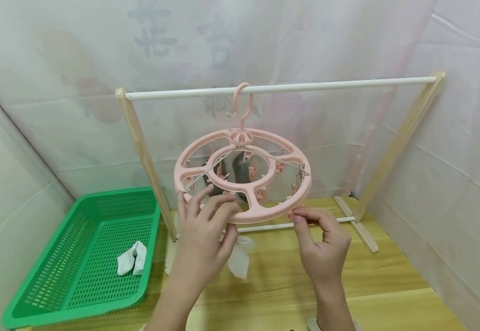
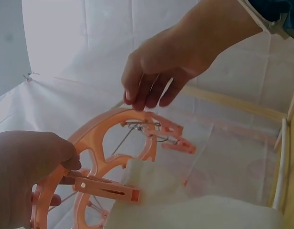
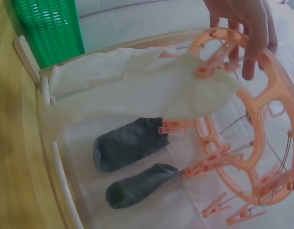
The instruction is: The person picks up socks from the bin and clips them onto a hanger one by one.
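Note:
A round pink clip hanger (image 1: 260, 213) hangs by its hook from a white rail. My left hand (image 1: 206, 230) grips its near-left rim, thumb below and fingers over the top, beside a pink clothespin (image 2: 104, 187) that bites a white sock (image 3: 152, 93). At the near-right rim my right hand (image 1: 324, 241) pinches a small pink clothespin (image 1: 290, 214) between thumb and forefinger. Two dark grey socks (image 3: 130, 144) dangle from clothespins on the far side. Other clothespins (image 3: 216, 205) hold nothing.
A green basket (image 1: 152, 257) stands on the wooden table at the left, with a white sock (image 1: 132, 259) in it. The white rail (image 1: 326, 86) rests on wooden posts (image 1: 401, 142) with feet on the table. White cloth walls surround the table.

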A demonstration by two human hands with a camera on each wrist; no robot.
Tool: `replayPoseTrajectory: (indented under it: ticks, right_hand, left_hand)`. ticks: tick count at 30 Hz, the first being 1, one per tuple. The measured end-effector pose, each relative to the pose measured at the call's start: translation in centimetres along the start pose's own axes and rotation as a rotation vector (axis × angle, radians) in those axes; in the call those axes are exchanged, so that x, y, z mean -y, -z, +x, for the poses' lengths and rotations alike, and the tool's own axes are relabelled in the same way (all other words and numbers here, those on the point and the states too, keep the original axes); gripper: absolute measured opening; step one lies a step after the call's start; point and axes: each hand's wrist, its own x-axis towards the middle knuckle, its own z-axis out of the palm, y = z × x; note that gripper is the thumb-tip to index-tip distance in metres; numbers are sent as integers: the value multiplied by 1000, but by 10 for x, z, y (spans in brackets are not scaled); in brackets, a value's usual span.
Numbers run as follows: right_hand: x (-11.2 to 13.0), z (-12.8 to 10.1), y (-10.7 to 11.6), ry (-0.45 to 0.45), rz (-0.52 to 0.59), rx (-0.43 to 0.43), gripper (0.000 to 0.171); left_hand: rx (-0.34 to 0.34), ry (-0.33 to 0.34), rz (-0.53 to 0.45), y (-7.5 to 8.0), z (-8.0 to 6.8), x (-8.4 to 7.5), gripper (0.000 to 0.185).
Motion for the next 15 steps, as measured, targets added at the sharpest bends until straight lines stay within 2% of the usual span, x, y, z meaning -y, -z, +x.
replayPoseTrajectory:
  ticks: [2,5,10,15]
  right_hand:
    - [4,2,0,22,4,-34,10]
    - [12,7,-2,91,14,-26,17]
    - [9,10,-5,233,-3,86,31]
    - [-8,6,0,252,-106,169,50]
  left_hand:
    - [0,-4,-21,2,0,4,21]
    - [6,-1,-45,6,0,9,21]
    - [20,-6,-54,12,1,16,21]
    - [35,-43,-53,13,2,21,20]
